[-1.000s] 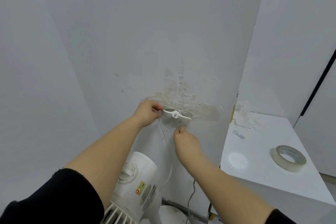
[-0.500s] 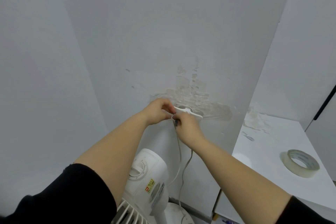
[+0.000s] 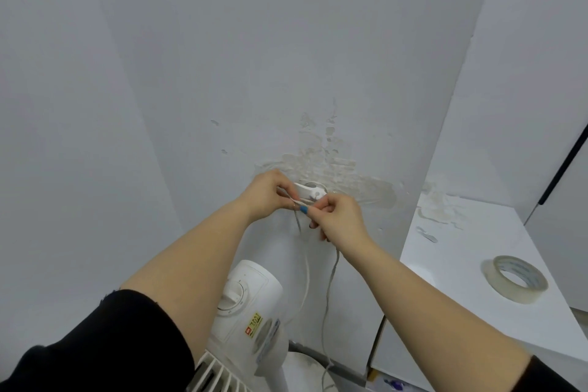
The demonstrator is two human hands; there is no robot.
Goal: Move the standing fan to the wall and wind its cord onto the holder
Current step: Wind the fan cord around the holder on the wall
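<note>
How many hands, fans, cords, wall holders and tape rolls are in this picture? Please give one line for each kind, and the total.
Hands: 2 (left hand, right hand)
Fan: 1
Cord: 1
Holder: 1
Tape roll: 1
Total: 6

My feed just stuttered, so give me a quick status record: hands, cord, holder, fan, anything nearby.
left hand: pinches the cord, just left of the holder
right hand: pinches the cord, just below the holder
cord: short stretch between the hands; two strands hang down the wall
holder: white, on the wall at a peeled-paint patch; turns wound cannot be told
fan: below the hands, close to the wall
nearby: tape roll on the white table, right
</note>
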